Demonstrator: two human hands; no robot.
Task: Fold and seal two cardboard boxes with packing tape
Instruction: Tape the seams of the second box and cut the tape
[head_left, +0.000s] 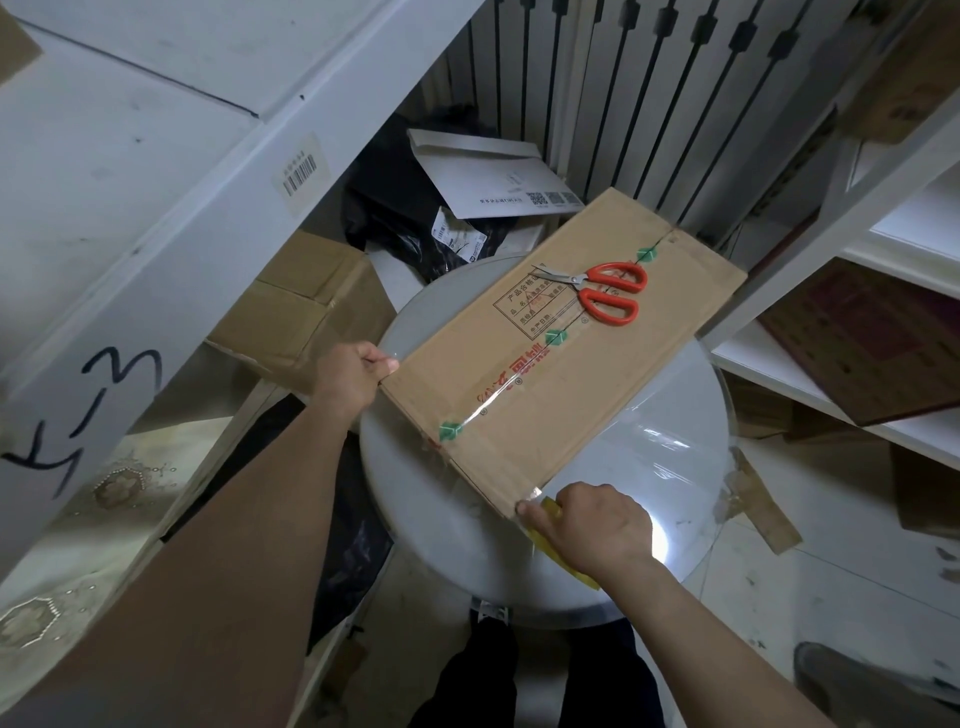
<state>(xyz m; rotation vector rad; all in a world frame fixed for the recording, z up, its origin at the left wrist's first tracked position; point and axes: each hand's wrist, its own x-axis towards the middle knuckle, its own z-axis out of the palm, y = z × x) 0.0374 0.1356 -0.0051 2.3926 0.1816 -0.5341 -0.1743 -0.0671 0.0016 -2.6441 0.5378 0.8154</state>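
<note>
The bare left arm reaches from the lower left up to the left edge of the round table (649, 467). There the left hand (353, 376) lies knuckles up, its fingers curled and pinching a corner of the flat cardboard box (597, 374). The right arm comes in shorter from the lower right across the table's near edge, and the right hand (597, 530), its back to the camera, grips a yellowish tape roll (551, 512) with one fingertip pressed at the box's nearest corner, well apart from the left hand.
</note>
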